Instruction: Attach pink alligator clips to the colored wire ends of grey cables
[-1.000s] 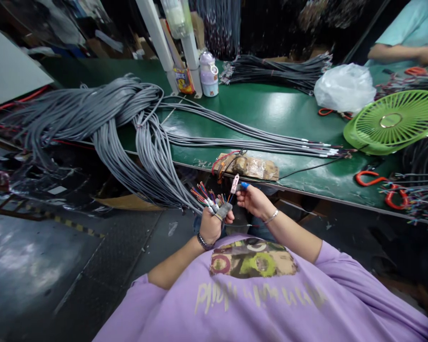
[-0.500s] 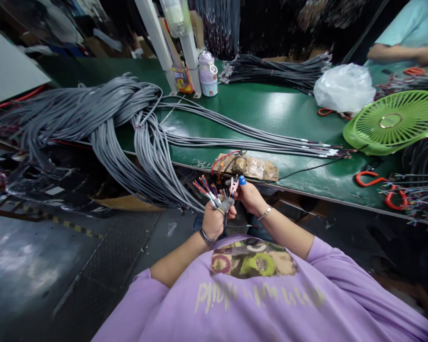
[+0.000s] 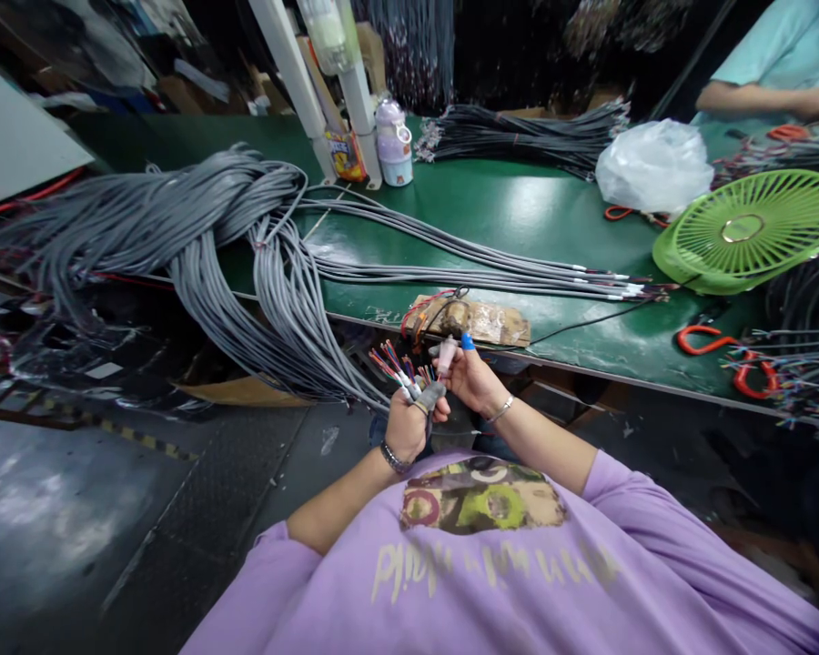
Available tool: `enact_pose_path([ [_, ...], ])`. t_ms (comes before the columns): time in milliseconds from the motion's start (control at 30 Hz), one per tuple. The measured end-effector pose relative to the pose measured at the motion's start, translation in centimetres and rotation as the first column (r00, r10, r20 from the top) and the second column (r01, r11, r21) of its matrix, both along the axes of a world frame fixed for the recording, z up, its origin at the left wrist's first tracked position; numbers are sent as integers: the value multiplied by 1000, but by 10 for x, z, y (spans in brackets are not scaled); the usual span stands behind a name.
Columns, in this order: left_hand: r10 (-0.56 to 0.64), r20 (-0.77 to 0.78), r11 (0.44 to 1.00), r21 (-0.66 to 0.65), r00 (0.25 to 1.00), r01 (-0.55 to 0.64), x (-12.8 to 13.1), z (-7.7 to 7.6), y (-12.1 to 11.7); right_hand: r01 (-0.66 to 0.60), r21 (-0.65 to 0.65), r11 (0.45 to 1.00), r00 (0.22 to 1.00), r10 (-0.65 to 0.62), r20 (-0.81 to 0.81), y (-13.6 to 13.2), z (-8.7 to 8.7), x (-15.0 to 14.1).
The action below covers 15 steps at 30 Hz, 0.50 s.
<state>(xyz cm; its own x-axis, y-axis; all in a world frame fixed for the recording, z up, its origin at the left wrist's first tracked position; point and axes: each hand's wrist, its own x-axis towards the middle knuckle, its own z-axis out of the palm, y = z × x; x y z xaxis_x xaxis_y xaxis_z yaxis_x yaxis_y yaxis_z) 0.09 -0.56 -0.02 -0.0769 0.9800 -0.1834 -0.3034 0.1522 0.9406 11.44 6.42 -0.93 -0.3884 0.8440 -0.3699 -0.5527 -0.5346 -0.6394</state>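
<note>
My left hand [image 3: 409, 425] is closed around the ends of several grey cables [image 3: 293, 318], whose stripped coloured wires [image 3: 399, 362] fan out above the fist. A grey wrap covers its thumb. Right beside it, my right hand [image 3: 470, 375] pinches a small pinkish tool [image 3: 445, 355] against those wire tips. A blue cap sits on its fingertip. Both hands hover just below the front edge of the green table [image 3: 519, 218].
A big grey cable bundle [image 3: 143, 218] hangs off the table's left. More cables [image 3: 491, 268] lie across it. A taped block [image 3: 474, 318] sits at the edge. A green fan [image 3: 751, 232], a plastic bag [image 3: 655, 168], a bottle [image 3: 394, 144], red cutters [image 3: 716, 346], another person's arm [image 3: 764, 95].
My right hand has come in from slightly apart to meet the wire tips held in my left hand. The left hand has stayed nearly still.
</note>
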Motion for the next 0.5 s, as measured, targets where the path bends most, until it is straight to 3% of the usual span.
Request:
enact_pose_path([
  [200,7,6,1000,20,1000,-8,-3,2,-8,-109,-6,994,994,109,-17,-2,6,7],
  [367,55,28,998,29,998,-56,-2,2,-8,-73,68,995,997,73,-2,-3,7,7],
  [500,62,15,997,44,998,-62,0,1,-5,-68,30,997,997,68,20,-3,10,6],
])
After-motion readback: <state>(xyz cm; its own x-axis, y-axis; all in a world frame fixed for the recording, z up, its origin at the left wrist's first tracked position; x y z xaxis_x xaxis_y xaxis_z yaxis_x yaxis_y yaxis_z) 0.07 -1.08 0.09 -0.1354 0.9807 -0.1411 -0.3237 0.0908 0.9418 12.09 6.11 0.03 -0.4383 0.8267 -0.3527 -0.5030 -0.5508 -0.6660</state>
